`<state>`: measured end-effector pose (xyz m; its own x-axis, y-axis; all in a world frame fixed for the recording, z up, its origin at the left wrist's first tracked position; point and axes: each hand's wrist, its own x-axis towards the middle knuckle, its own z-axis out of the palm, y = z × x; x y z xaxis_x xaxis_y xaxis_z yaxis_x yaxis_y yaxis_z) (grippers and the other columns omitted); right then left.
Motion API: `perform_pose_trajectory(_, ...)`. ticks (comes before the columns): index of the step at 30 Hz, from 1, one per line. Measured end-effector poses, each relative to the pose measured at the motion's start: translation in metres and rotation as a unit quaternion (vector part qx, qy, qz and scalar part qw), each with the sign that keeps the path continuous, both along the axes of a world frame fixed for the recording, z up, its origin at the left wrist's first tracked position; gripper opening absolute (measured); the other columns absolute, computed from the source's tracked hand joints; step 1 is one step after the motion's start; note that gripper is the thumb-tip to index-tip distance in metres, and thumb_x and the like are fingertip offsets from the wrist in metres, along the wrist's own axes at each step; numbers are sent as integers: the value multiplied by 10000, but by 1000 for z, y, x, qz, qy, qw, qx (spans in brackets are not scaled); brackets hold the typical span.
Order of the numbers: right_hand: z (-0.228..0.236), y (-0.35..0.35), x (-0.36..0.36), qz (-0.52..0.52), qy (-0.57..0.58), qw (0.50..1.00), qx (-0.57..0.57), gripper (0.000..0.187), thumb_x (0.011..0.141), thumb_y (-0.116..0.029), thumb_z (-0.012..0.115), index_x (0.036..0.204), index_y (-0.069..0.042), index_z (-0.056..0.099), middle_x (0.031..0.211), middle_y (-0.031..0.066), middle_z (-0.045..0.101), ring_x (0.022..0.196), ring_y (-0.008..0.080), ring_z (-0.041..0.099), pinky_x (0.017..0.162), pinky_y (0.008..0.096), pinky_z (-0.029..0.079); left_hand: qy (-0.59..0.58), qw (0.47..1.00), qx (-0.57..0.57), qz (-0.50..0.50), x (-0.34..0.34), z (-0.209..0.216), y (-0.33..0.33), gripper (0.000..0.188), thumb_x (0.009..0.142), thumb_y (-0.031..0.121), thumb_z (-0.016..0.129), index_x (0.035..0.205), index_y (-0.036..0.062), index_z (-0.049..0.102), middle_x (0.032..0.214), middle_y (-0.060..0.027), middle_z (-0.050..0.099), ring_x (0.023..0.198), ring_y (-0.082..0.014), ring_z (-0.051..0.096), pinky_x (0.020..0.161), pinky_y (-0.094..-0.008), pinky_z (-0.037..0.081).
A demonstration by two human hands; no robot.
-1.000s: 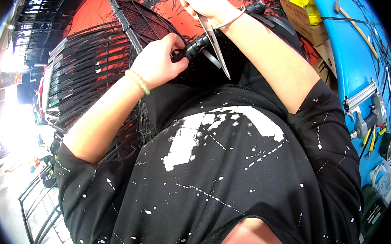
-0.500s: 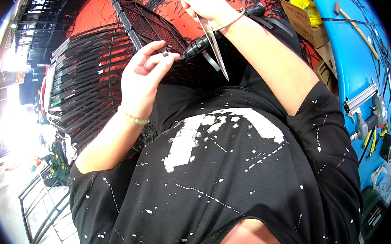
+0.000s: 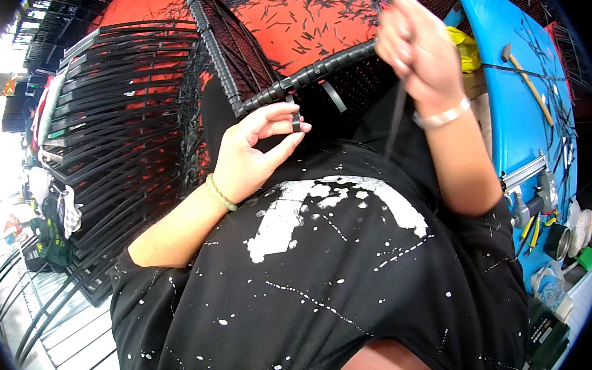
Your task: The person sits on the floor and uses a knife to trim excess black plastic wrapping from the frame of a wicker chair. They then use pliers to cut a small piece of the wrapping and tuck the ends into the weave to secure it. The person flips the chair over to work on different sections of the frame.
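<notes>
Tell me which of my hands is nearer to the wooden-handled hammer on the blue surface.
Right. Your right hand is left of the wooden-handled hammer, not touching it; your left hand is much farther left, near the black-wrapped bar.

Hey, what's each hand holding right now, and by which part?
Left hand: a black strip, pinched near its lower end. Right hand: scissors, motion-blurred, apparently by the handles, which the hand hides.

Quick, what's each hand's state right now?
Left hand: closed, pinching a narrow black strip.
Right hand: motion-blurred, closed on a thin blade-like tool.
</notes>
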<state>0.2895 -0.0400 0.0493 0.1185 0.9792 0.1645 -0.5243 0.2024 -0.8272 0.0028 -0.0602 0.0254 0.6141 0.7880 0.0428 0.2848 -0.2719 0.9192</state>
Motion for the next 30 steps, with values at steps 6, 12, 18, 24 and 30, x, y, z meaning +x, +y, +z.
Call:
perform_pose_trajectory(6, 28, -114, 94, -249, -101, 962, -41, 480, 1105, -292, 509, 657, -149, 407, 514, -33, 364, 400, 86, 313, 412, 247, 269, -72, 986, -146, 28, 2, -12, 5, 358, 987, 22, 682, 1329, -45, 601, 1177, -126, 745, 1131, -152, 684, 994, -282, 518)
perform_pose_trajectory(12, 0, -227, 219, -567, -98, 815, -76, 390, 1027, -299, 666, 715, -115, 521, 581, 4, 465, 460, 121, 427, 441, 280, 347, -91, 990, -82, 63, 9, -10, -1, 421, 1025, 71, 626, 1432, 15, 535, 1015, -50, 682, 771, -82, 601, 709, -237, 520)
perform_pose_trajectory(18, -50, -394, 311, -745, -36, 649, -151, 369, 1013, -343, 666, 778, -94, 529, 593, 14, 467, 488, 137, 453, 444, 307, 383, -67, 963, 251, 69, -4, -18, 26, 163, 1021, 9, 620, 1157, -39, 697, 987, -56, 653, 766, -87, 566, 660, -217, 441)
perform_pose_trajectory(24, -170, -568, 450, -735, -167, 619, -220, 295, 1075, -297, 537, 1207, -56, 643, 976, 95, 671, 773, 177, 632, 641, 304, 512, 83, 890, 444, 62, 14, 11, 40, 138, 925, 120, 715, 1029, 37, 750, 1011, -135, 742, 964, -324, 694, 894, -423, 524)
perform_pose_trajectory(30, -231, -382, 420, -567, -394, 556, -462, 304, 1076, -300, 537, 1231, -55, 633, 1008, 96, 666, 813, 177, 630, 671, 302, 511, 122, 914, 385, 28, 17, 28, 46, 218, 876, 257, 686, 800, 53, 692, 841, -135, 696, 845, -354, 683, 777, -450, 527)
